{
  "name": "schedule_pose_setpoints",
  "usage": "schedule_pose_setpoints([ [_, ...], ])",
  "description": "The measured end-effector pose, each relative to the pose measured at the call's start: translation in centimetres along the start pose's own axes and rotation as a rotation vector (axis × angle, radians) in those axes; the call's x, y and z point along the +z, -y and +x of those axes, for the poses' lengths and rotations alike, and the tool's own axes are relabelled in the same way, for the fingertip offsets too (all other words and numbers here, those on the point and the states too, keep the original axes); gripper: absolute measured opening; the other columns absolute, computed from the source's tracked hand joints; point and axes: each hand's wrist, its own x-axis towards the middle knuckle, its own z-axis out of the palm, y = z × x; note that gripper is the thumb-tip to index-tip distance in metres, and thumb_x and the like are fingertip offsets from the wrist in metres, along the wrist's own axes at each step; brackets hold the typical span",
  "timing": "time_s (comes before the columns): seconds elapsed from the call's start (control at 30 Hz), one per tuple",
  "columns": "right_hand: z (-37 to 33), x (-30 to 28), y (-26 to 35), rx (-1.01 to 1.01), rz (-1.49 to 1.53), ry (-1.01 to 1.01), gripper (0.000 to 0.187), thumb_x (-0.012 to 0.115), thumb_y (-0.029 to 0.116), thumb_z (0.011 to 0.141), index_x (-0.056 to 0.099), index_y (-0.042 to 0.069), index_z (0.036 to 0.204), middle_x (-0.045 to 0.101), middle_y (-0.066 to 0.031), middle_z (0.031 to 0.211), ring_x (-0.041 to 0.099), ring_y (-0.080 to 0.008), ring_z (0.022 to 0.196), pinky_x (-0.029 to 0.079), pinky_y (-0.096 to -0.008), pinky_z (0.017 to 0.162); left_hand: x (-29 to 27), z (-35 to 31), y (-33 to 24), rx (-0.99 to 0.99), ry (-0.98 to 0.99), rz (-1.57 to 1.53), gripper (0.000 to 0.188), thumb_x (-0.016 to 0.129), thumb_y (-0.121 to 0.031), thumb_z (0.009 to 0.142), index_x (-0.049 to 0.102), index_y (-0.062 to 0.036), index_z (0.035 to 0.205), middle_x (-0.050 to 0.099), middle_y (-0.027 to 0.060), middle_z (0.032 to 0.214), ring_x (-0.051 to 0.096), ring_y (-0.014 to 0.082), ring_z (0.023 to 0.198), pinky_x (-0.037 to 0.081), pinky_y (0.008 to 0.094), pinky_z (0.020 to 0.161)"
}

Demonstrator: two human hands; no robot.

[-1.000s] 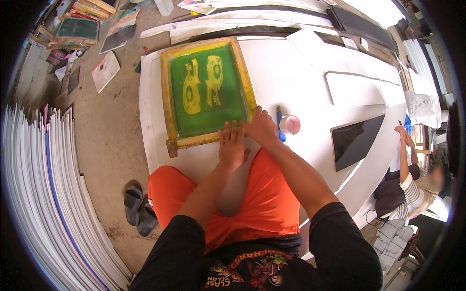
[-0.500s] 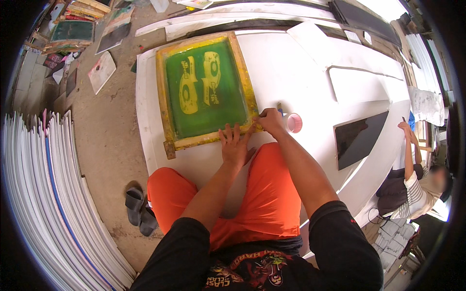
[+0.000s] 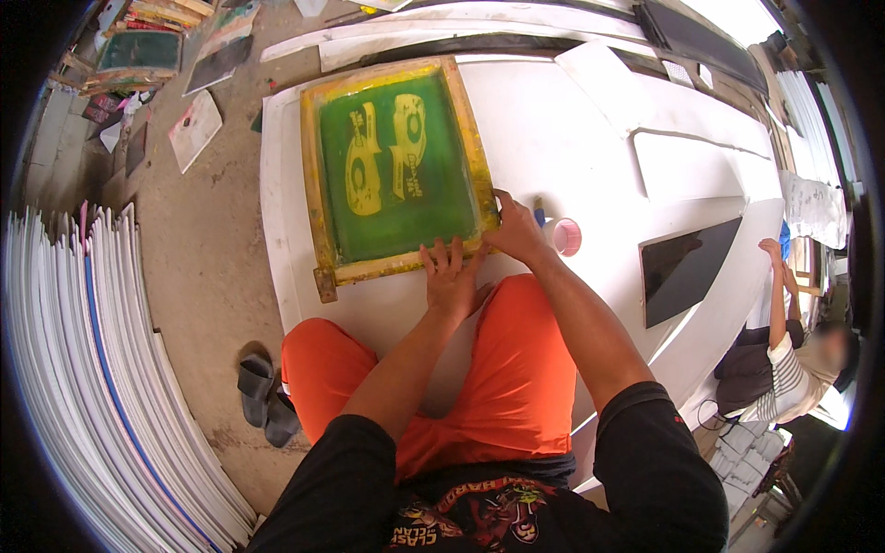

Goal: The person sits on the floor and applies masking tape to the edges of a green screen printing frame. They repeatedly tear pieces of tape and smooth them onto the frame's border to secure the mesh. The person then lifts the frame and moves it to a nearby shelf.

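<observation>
Near the board's (image 3: 530,120) left edge lay a screen (image 3: 396,175), probably light and stiff but easily torn, best held by its rim (image 3: 376,269). The left hand (image 3: 450,284) spread openly over the near rim; the right hand (image 3: 516,229) curled at the near-right corner, grip unclear. Rightward, a tape roll (image 3: 565,237) possibly obstructed; beyond lay a black panel (image 3: 690,267).

I see the screen (image 3: 387,226) on the surface (image 3: 535,120), tape (image 3: 572,238) then panel (image 3: 690,269) rightward, slippers (image 3: 255,391) on the floor (image 3: 207,276) leftward.

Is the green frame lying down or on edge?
Lying down: the frame shows its green face from above, over the white board. Can't tell if every corner touches.
</observation>
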Motion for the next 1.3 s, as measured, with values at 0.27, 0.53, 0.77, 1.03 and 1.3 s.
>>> schedule_pose_setpoints([
  [0.27,0.8,1.7,0.3,-0.024,-0.262,-0.068,0.061,0.069,0.028,0.087,0.046,0.000,0.135,0.071,-0.0280,0.107,0.071,-0.0457,0.101,0.059,-0.0528,0.086,0.1,-0.3,0.4,0.023,-0.052,-0.038,0.084,0.080,-0.054,0.081,0.046,-0.0346,0.156,0.044,0.0221,0.151,0.038,0.0494,0.139,0.017,0.0753,0.117],
  [0.53,3.0,2.2,2.1,0.126,-0.378,-0.003,0.052,0.067,0.033,0.092,0.044,0.003,0.128,0.072,-0.0267,0.101,0.072,-0.0441,0.098,0.059,-0.0545,0.084,0.4,2.0,0.6,-0.007,-0.168,-0.113,0.077,0.086,-0.039,0.075,0.057,-0.0062,0.139,0.056,0.0186,0.133,0.051,0.0406,0.126,0.033,0.0603,0.115],
  [0.77,1.9,-0.3,0.6,0.056,-0.227,-0.053,0.059,0.066,0.048,0.095,0.052,0.002,0.130,0.072,-0.0255,0.106,0.070,-0.0449,0.102,0.056,-0.0547,0.087,0.1,3.3,0.3,-0.004,-0.142,-0.149,0.068,0.085,-0.037,0.077,0.061,-0.0036,0.132,0.061,0.0129,0.127,0.055,0.0348,0.121,0.041,0.0499,0.107],
  [1.03,0.0,-0.3,-0.1,-0.068,-0.193,-0.100,0.047,0.076,0.041,0.090,0.065,0.002,0.113,0.073,-0.0186,0.092,0.072,-0.0340,0.087,0.056,-0.0471,0.076,0.7,4.2,0.9,-0.010,-0.162,-0.099,0.049,0.082,-0.041,0.081,0.072,-0.0053,0.114,0.068,0.0070,0.111,0.057,0.0288,0.111,0.045,0.0453,0.098],
  [1.3,0.6,0.8,0.0,0.062,-0.163,0.010,0.035,0.075,0.028,0.090,0.066,-0.002,0.105,0.072,-0.0250,0.098,0.070,-0.0438,0.094,0.055,-0.0526,0.080,1.7,4.4,1.7,0.003,-0.159,-0.180,0.052,0.085,-0.036,0.076,0.073,-0.0095,0.119,0.066,0.0104,0.121,0.057,0.0328,0.114,0.044,0.0486,0.101],
])
